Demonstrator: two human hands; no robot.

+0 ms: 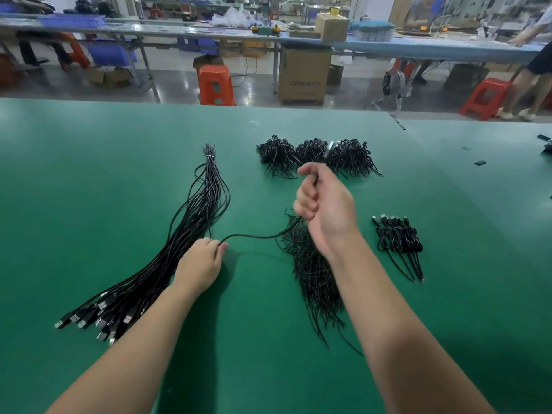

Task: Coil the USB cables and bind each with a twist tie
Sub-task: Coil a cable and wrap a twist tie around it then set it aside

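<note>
My right hand, fist closed, grips thin black USB cable above green table mat. My left hand pinches same cable toward 9 o'clock, beside long black uncoiled cable bundle. Black twist-tie pile beneath right wrist.

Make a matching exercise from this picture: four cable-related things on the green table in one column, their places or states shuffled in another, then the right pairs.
Things:
1. uncoiled cable bundle
2. single cable
3. row of coiled cables
4. twist tie pile

States:
A. under the right forearm
B. neatly lined up at the right
C. stretched between both hands
D. fanned out at the left, plugs nearest the person

Pairs: 1-D, 2-C, 3-B, 4-A
</note>
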